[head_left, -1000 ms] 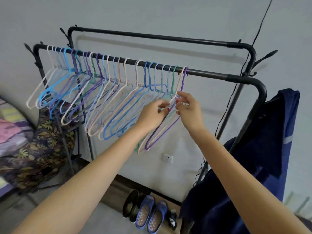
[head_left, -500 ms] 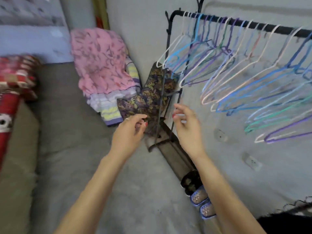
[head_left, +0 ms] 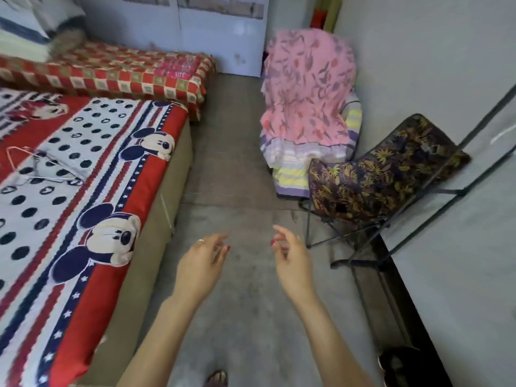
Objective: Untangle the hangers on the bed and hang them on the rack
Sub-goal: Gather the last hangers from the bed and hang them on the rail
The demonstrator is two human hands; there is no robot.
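Both hands' fingers [head_left: 220, 247] seemingly loosely curled, empty.

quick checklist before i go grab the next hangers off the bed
1. Both hands free: ok, left hand and right hand hold nothing, fingers relaxed.
2. Hangers left on the bed: ok, a small pile of hangers lies on the bed.
3. Hangers untangled: cannot tell, they overlap and the picture is blurred.
4. Path to the bed: ok, bare floor lies between.
5. Room on the rack: cannot tell, only part of the rack shows.
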